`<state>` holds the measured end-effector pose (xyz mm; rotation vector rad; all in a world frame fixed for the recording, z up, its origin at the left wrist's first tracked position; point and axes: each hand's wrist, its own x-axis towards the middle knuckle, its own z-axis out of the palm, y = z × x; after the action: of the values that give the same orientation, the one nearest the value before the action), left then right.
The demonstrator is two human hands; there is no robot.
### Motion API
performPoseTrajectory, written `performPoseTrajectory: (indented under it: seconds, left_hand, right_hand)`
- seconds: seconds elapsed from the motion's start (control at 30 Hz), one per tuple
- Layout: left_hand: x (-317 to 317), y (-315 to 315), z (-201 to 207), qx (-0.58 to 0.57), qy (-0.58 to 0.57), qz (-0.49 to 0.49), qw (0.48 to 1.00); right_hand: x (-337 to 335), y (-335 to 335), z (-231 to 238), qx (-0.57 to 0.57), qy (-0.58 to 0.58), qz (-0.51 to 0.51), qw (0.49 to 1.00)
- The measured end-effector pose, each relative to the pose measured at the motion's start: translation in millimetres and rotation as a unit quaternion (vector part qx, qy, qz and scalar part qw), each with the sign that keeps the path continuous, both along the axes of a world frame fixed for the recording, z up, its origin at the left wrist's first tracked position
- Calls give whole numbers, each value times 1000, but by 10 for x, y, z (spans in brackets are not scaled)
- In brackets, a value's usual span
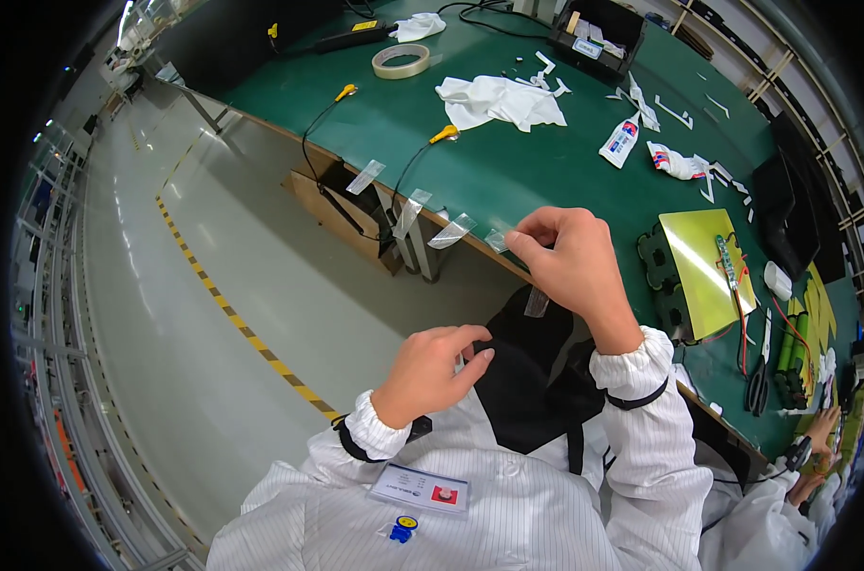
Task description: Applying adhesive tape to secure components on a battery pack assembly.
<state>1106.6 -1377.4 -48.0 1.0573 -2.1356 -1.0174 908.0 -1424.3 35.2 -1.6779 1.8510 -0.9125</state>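
At the table's near edge, my right hand pinches the end of a short strip of clear tape between thumb and fingertips. More clear tape strips hang over the same edge, side by side to the left. My left hand hovers over my lap, fingers loosely bent, with a gap between thumb and forefinger and nothing visible in it. Right of my right hand stands a battery pack with a yellow-green sheet on it, a narrow circuit board and red wires.
The green tabletop bears a tape roll, a white cloth, a white tube, scissors and a black bin. Yellow-ended cords cross its edge. Another person's hands are at the lower right.
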Motion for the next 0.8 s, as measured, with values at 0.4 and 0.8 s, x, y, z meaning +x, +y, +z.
performPoseTrajectory:
  seconds: [0.4,0.8]
  left_hand:
    - [141,-130,30,27,6,63,998]
    - [-68,-45,136,10,74,51,996]
  right_hand:
    - [-122,192,66,-4,-48,26,999]
    - [-296,591,-180,-159,110,100,976]
